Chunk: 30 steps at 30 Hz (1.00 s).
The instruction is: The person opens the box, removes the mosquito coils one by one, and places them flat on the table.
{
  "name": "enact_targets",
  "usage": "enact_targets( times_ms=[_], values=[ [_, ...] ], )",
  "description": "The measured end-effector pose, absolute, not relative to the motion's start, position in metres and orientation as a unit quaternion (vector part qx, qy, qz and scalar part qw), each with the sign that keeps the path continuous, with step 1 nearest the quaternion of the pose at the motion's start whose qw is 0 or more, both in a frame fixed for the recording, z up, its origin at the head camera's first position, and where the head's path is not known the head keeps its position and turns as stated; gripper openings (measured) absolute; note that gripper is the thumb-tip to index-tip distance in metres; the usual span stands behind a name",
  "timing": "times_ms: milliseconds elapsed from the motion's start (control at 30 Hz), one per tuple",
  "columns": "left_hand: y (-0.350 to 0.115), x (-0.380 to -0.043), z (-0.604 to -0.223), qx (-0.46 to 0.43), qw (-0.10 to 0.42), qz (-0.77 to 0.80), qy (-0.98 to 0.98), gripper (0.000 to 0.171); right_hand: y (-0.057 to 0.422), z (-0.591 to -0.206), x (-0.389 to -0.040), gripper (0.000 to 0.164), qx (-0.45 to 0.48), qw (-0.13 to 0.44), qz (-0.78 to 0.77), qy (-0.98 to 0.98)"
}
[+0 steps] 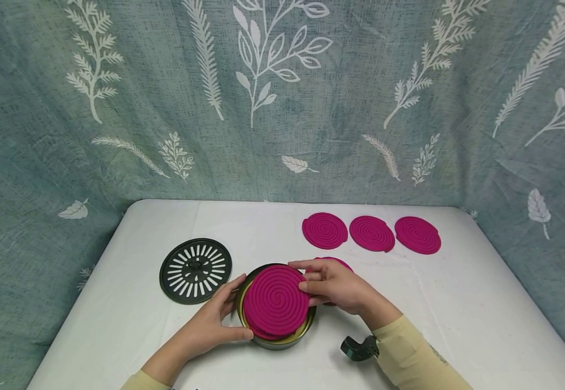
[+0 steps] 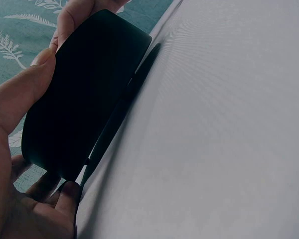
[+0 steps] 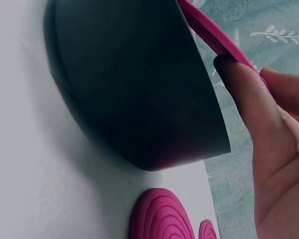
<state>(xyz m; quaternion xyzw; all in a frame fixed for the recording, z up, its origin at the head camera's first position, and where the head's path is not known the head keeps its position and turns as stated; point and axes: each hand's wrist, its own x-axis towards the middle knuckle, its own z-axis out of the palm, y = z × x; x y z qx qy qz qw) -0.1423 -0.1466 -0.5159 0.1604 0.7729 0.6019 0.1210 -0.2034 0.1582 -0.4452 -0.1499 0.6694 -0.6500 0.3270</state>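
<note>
One round tin (image 1: pixel 276 345), lower centre of frame, is clasped by the left grip (image 1: pixel 212 324); a slotted disc (image 1: pixel 195 266) is seen left of centre; a magenta coil (image 1: pixel 277 299) is pinched over the tin by the right grip (image 1: pixel 335 285).

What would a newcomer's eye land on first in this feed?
Probably the bright magenta spiral coil at the mouth of the dark round tin, pinched at its edge by the right hand while the left hand grips the tin's side. After that, the three matching coils lined up toward the far right of the white table, and the black slotted disc lying to the tin's left.
</note>
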Motion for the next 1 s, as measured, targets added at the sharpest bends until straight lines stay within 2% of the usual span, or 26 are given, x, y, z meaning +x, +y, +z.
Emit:
enact_targets(
  times_ms=[1000],
  values=[
    [-0.145, -0.141, -0.511, 0.140, 0.133, 0.601, 0.775, 0.115, 0.207, -0.452, -0.199, 0.062, -0.102, 0.244, -0.705, 0.657]
  ],
)
